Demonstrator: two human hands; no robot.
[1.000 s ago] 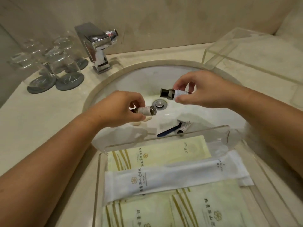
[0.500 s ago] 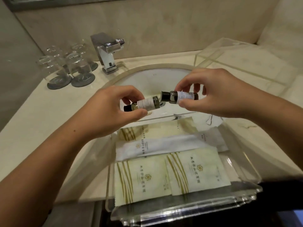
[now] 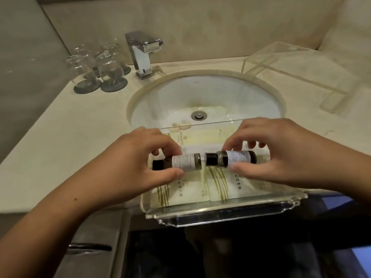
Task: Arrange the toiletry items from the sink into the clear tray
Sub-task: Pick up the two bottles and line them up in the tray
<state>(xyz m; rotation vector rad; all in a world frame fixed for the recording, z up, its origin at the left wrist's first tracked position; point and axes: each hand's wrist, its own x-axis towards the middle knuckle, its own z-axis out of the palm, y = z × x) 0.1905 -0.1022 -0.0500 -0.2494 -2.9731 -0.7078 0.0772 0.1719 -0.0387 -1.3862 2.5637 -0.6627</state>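
Left hand (image 3: 128, 169) pinches 1 small dark white-labelled bottle (image 3: 180, 162), right hand (image 3: 281, 155) pinches its twin bottle (image 3: 234, 158), both hovering over the clear acrylic tray (image 3: 220, 215) already holding pale green sachets (image 3: 216, 183), so only set-down remains, I'd judge.

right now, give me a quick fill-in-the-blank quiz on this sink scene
1. The left hand and right hand each hold one small ____.
2. Both caps are ____ in colour.
3. Flat packets lie inside the clear ____.
4. The glasses stand on round dark ____.

Missing words: bottle; black; tray; coasters.
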